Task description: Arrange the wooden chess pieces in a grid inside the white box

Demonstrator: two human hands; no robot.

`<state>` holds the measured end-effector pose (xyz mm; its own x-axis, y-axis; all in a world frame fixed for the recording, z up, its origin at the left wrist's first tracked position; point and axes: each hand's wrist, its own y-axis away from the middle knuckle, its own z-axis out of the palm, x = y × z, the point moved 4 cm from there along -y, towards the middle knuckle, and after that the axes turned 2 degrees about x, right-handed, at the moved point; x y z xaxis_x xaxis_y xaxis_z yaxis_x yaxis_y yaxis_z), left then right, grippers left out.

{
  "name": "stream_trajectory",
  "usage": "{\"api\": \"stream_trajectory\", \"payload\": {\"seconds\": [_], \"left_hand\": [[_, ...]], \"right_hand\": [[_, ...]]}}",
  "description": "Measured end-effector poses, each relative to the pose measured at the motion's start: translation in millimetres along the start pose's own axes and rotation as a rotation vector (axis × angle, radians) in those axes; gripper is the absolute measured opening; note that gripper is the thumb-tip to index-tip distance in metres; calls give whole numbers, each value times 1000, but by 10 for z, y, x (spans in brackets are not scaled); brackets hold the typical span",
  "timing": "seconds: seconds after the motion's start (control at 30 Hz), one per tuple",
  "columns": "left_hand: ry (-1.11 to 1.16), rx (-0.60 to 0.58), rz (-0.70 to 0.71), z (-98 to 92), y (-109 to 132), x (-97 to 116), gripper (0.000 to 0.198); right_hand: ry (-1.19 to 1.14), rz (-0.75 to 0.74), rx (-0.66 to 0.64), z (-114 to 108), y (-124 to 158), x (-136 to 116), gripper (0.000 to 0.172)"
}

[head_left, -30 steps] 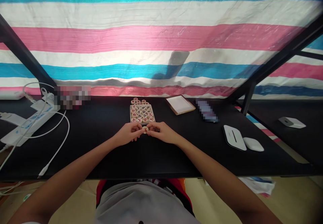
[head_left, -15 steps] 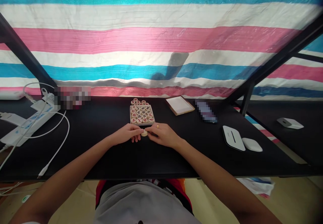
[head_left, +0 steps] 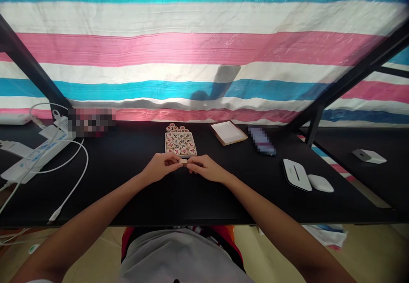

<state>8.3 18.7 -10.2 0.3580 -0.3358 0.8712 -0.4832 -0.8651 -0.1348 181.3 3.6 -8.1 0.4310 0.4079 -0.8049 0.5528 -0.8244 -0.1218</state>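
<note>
Between my two hands is a pale round game piece (head_left: 183, 162), seen edge-on. The fingertips of my left hand (head_left: 161, 167) pinch its left side, and those of my right hand (head_left: 207, 168) pinch its right side. Just beyond them lies a shallow white box (head_left: 195, 149) filled with rows of round pieces marked with red or black characters. Several red-marked pieces (head_left: 172, 126) sit behind the box.
A shallow tray or lid (head_left: 228, 132) and a blurred phone-like item (head_left: 261, 140) lie to the right, with a white flat device (head_left: 296, 175) and white mouse-like object (head_left: 320, 183) farther over. A power strip (head_left: 41, 153) with cables is at the left.
The piece has turned from showing its flat face to edge-on. My left hand's fingers have drawn in around it, and my right hand has shifted slightly.
</note>
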Motion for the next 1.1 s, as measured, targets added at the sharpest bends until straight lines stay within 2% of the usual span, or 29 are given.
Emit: {"api": "stream_trajectory", "payload": {"seconds": [0.2, 0.47, 0.67, 0.77, 0.9, 1.0, 1.1], "left_hand": [[-274, 1, 317, 13, 50, 100, 16], [-393, 40, 510, 35, 60, 97, 17], [-531, 28, 652, 70, 90, 139, 19], [-529, 2, 627, 77, 98, 168, 18], [-428, -34, 449, 47, 94, 196, 27], [-403, -56, 350, 31, 84, 201, 18], [-398, -71, 263, 29, 51, 168, 22]], "right_hand": [[-130, 75, -33, 29, -3, 21, 33], [-82, 47, -32, 35, -1, 0, 30], [-19, 23, -41, 38, 3, -23, 29], [64, -16, -34, 33, 7, -58, 26], [131, -70, 22, 6, 13, -62, 23], [183, -96, 51, -3, 18, -42, 23], [227, -108, 71, -5, 22, -29, 23]]}}
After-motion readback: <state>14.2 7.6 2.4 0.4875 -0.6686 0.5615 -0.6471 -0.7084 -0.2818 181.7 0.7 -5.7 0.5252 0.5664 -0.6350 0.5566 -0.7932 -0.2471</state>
